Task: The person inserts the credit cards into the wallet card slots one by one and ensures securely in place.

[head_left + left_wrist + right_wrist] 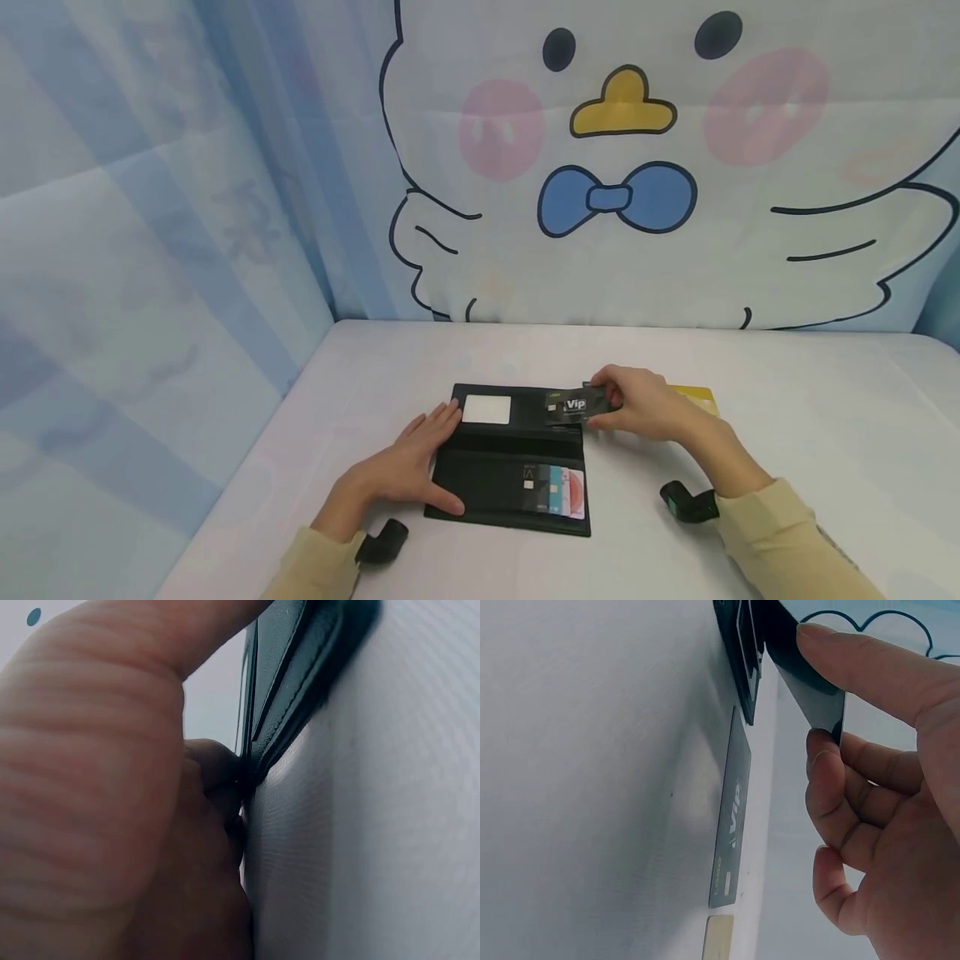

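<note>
A black card wallet (480,485) lies spread flat on the table. My left hand (405,460) rests along its left side, fingers straight at the upper half and thumb on the lower edge. Between thumb and fingers my right hand (651,407) pinches a dark card marked Vip (564,407), its far end over the wallet's upper right part. In the right wrist view the held card (810,679) is bent and tilted. Several cards (553,490) sit overlapped in the lower half's pocket. A white rectangle (487,409) shows at upper left.
Beside the wallet, a second dark Vip card (731,814) lies on the table below my right hand, with a yellow card (697,395) beyond it. A curtain with a cartoon bird (615,275) hangs behind the table (825,467). Black wrist devices (384,542) are on both wrists.
</note>
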`<act>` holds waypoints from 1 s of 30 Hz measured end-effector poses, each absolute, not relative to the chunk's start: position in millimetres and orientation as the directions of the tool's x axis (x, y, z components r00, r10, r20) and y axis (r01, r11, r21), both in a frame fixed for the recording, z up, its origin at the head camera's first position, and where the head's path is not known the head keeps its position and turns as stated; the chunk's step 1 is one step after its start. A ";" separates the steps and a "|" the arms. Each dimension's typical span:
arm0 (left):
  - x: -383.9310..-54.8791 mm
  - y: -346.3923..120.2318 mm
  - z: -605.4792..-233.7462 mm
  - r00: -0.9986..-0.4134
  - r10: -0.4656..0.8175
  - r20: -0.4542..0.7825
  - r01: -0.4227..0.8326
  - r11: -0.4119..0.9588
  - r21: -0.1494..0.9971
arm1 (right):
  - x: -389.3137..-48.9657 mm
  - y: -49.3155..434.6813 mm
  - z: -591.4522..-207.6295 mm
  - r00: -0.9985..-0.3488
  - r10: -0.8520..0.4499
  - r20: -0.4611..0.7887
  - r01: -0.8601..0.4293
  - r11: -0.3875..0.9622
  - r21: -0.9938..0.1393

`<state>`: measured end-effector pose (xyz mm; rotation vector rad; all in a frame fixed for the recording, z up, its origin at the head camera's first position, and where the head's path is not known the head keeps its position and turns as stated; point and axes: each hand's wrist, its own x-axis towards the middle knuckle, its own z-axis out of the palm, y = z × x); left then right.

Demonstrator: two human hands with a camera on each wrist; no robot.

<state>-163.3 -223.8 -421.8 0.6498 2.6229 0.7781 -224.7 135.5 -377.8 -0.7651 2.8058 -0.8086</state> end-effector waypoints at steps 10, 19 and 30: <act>-163.8 -223.1 -420.9 -0.839 0.514 -0.179 0.335 0.746 0.575 | -227.1 133.2 -377.8 -0.843 -0.538 -0.028 -0.430 0.703 -0.567; -162.7 -223.0 -420.2 -0.842 0.509 -0.182 0.328 0.748 0.577 | -230.5 119.0 -390.0 -0.844 -0.536 -0.017 -0.426 0.690 -0.585; -163.5 -223.0 -420.6 -0.837 0.517 -0.176 0.339 0.745 0.575 | -227.8 121.9 -394.7 -0.857 -0.514 -0.030 -0.421 0.732 -0.536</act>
